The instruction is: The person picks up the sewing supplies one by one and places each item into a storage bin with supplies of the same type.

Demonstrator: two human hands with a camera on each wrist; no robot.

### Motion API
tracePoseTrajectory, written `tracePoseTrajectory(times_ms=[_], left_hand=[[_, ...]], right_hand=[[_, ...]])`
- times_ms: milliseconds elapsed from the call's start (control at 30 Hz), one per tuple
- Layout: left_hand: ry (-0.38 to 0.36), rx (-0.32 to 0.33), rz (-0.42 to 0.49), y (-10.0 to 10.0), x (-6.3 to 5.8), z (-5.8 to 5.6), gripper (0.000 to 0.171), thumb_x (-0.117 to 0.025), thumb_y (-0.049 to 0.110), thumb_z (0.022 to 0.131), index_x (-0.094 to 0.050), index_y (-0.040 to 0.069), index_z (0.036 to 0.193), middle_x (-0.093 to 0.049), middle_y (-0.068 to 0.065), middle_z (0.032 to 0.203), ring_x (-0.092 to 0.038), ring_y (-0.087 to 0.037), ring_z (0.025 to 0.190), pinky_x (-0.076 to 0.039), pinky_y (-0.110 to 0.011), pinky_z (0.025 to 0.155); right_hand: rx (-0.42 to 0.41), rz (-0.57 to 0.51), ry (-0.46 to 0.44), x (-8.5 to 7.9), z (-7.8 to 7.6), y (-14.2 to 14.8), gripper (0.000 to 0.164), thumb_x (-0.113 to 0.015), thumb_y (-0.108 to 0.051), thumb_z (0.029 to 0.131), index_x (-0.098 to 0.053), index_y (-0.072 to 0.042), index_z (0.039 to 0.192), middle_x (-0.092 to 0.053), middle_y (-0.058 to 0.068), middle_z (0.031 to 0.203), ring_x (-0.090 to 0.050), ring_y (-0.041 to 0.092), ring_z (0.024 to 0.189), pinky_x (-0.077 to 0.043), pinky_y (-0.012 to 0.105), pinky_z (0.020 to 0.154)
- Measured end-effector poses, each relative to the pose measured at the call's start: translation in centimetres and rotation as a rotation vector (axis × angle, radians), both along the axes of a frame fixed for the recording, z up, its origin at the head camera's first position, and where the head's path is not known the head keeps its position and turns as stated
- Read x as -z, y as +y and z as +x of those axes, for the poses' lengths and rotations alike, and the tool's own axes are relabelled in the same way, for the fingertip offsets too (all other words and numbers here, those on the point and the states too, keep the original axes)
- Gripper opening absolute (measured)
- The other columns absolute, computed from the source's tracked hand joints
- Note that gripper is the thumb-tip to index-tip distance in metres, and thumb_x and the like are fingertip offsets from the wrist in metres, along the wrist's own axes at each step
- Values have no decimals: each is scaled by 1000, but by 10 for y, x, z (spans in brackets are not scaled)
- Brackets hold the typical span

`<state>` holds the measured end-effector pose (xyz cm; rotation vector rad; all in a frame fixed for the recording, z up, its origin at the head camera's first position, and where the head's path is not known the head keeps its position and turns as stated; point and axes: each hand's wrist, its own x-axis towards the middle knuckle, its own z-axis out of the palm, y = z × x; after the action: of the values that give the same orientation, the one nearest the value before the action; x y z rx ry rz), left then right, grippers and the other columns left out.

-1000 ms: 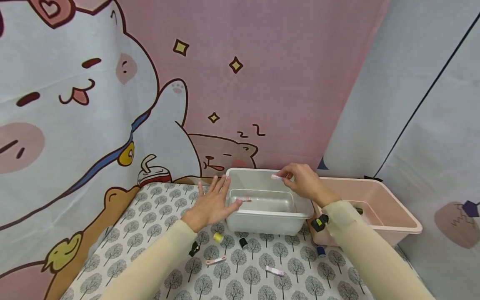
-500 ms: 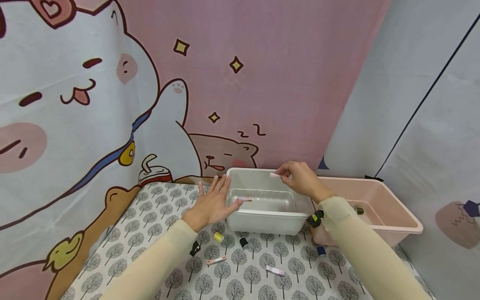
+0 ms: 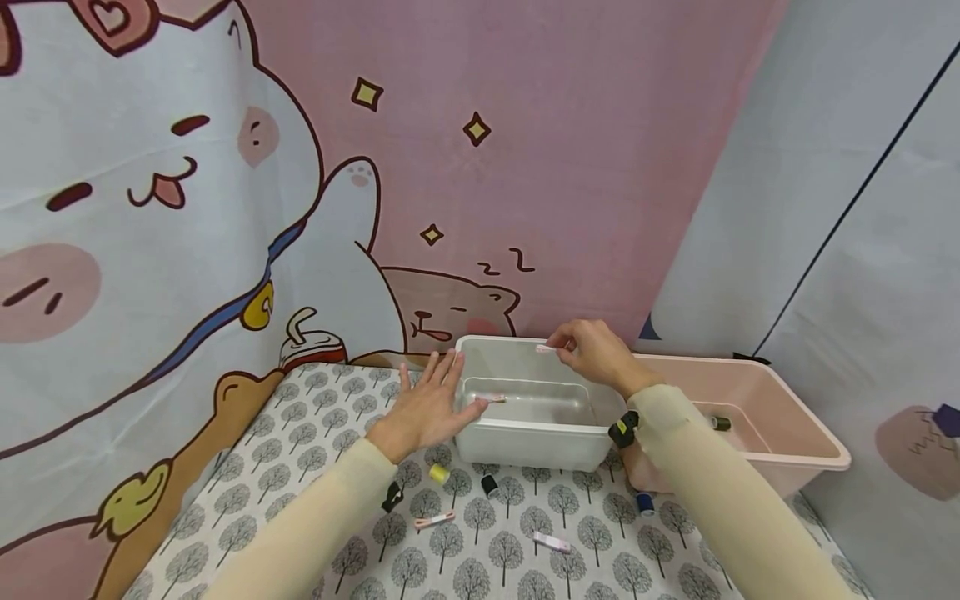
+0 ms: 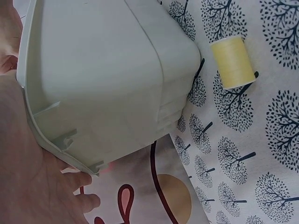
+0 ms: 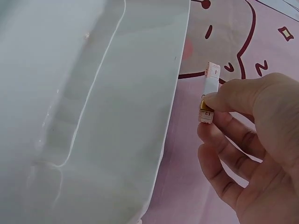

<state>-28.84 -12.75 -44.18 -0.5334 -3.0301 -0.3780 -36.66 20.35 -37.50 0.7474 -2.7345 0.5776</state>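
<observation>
Grey plastic bin (image 3: 540,447) is my landmark. My right hand (image 3: 596,352) pinches a folded measuring tape (image 5: 212,86) between thumb and forefinger, other fingers loosely bent. The tape is up by the bin's back rim, apart from it in the right wrist view; whether over the opening I can't tell. My left hand (image 3: 423,412) grasps nothing: fingers spread, lying at the bin's left end, against the rim.

Tally, as I judge it: partway. One tape (image 3: 495,399) already lies inside the bin. To the bin's right, a pink bin (image 3: 735,379) has a dark green spool (image 3: 722,423) in it. Still out, in front of the bin: yellow spool (image 3: 438,474), black spool (image 3: 489,486), salmon strip (image 3: 435,521), pale pink strip (image 3: 551,542). Blue spool (image 3: 646,504) sits off the bin's front right.

Against one second ago: right hand and tape slightly higher and further left along the back rim; more of the green spool shows past my sleeve. Left hand unchanged; loose pieces unmoved.
</observation>
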Motion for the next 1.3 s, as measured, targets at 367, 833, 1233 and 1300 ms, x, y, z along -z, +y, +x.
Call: tracePoseTrajectory(times_ms=[367, 833, 1233, 1300], left_hand=[[-2, -1, 0, 2, 1, 0, 112, -18, 95, 108, -1, 19, 188, 1, -3, 198, 0, -36, 186, 9, -84, 141], [2, -2, 14, 1, 0, 1, 112, -22, 93, 109, -9, 15, 189, -3, -6, 198, -2, -37, 186, 9, -84, 141], [-8, -2, 4, 3, 2, -1, 112, -20, 94, 109, -4, 17, 189, -4, -7, 199, 0, -37, 186, 9, -85, 141], [-7, -2, 7, 3, 2, -2, 113, -19, 94, 108, -5, 16, 189, -3, -7, 199, 0, -37, 186, 10, -85, 140]], right_hand=[[-26, 24, 5, -6, -5, -7, 18, -79, -3, 101, -91, -9, 113, -88, 8, 104, -81, 25, 95, -69, 50, 88], [-52, 55, -76, -8, -2, -11, 19, -80, -8, 102, -89, -8, 119, -88, 13, 121, -81, 39, 117, -67, 59, 104], [-51, 57, -62, -5, 14, 0, 18, -82, -11, 103, -89, -11, 120, -88, 11, 122, -83, 35, 115, -68, 57, 103], [-56, 44, -79, -5, 18, 3, 18, -82, -12, 104, -89, -13, 121, -88, 10, 124, -82, 35, 117, -68, 58, 104]])
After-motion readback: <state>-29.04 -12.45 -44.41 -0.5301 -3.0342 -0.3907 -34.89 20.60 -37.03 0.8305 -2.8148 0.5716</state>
